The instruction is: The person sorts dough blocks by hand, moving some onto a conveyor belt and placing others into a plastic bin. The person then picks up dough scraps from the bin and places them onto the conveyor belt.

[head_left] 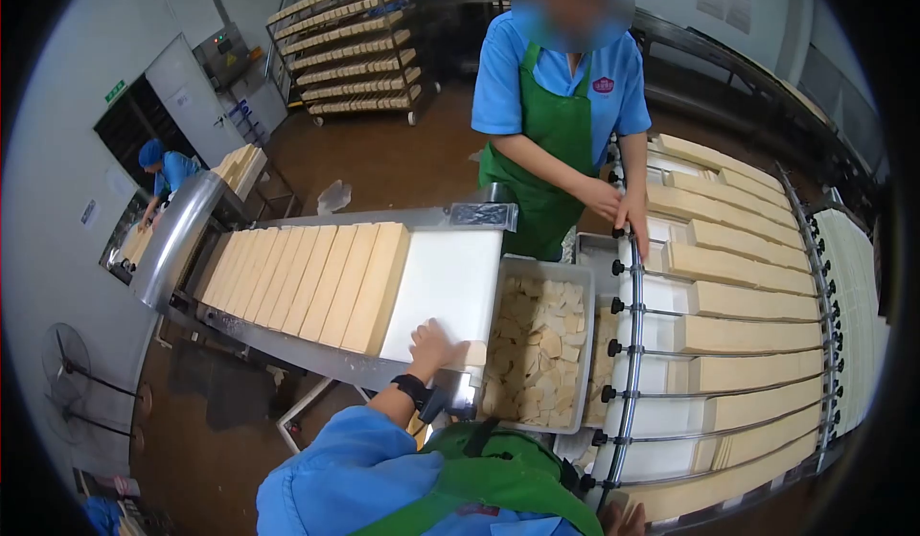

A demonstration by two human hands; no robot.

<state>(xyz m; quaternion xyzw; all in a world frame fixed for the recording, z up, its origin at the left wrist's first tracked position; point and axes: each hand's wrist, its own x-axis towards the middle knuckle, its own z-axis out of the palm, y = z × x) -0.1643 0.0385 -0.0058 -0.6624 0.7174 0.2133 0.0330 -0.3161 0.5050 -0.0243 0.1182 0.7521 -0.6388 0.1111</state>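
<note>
Fingers of the left hand point(433, 346) look slightly spread at the white conveyor belt point(446, 277), just beside a small pale piece point(471, 353); the right hand's point(623, 519) I cannot tell. Farther along lie pale slabs point(369, 287); off the end, a bin point(586, 354) holds offcuts point(544, 344).

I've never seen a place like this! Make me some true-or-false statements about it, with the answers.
1. The left hand is at the near edge of the white belt. True.
2. Its wrist is bare. False: a black band is around it.
3. A bin of pale scraps stands beside the belt. True.
4. The slabs on the belt lie in a jumbled heap. False: they lie side by side.
5. The person opposite wears a green apron. True.
</note>
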